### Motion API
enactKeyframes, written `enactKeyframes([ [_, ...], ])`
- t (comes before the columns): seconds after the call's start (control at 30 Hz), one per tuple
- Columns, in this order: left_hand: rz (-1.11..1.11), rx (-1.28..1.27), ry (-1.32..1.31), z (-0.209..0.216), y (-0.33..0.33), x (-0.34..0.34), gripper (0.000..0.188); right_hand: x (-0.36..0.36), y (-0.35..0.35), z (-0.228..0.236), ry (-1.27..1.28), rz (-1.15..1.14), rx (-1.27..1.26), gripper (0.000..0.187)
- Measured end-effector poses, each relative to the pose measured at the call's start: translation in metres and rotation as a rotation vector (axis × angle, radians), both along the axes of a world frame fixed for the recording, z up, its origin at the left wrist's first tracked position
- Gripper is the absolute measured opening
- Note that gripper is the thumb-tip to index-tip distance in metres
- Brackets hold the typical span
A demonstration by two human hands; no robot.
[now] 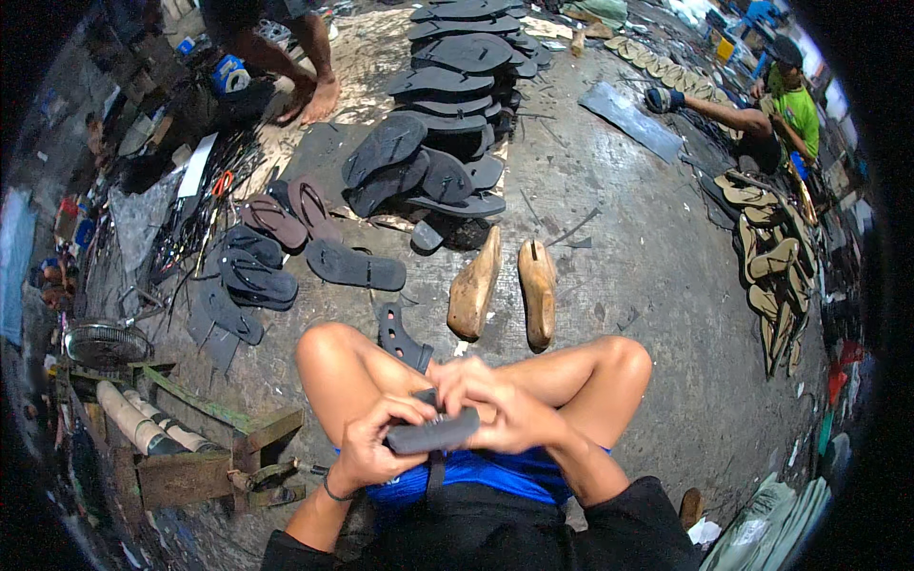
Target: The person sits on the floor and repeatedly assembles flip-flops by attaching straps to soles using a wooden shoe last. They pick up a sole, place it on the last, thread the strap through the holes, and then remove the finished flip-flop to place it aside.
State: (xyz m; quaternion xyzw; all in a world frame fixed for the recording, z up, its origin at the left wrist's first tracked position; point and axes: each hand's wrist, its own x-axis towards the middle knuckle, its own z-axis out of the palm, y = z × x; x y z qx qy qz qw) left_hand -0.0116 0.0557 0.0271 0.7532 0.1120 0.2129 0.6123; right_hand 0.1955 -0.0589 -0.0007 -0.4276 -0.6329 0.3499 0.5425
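Above my lap, my left hand (369, 440) grips a black flip-flop (430, 434), its fingers over one edge and the sole's dark side edge turned toward me. My right hand (505, 407) is closed at the other end, its bent fingers bunched over the top; motion blurs them, and the strap is hard to make out. On the floor beyond my crossed legs lie two wooden shoe lasts, the left one (475, 287) tilted and the right one (538, 293) upright in the picture. A dark clog (404, 340) shows on my foot.
Stacked black flip-flops (455, 84) rise ahead, with loose black and brown pairs (273, 221) to their left. A wooden bench (186, 476) stands at my left beside a fan (105, 343). Tan sandals (773, 259) lie at right, near a seated person (798, 119). Another person's bare feet (319, 100) show at far left.
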Motion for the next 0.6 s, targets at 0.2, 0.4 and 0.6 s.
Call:
enactKeyframes([
  [0.2,0.332,-0.248,0.111,0.018,0.001,0.007,0.047,0.032,0.095,-0.134,-0.524,-0.978,-0.366,0.06],
  [0.4,-0.057,-1.354,0.015,-0.048,-0.049,-0.026,0.069,0.002,0.099,-0.179,-0.546,-0.981,-0.966,0.088],
  [0.6,-0.102,-1.129,0.12,-0.065,-0.04,-0.007,0.08,0.031,0.084,-0.19,-0.457,-1.273,-1.051,0.108],
])
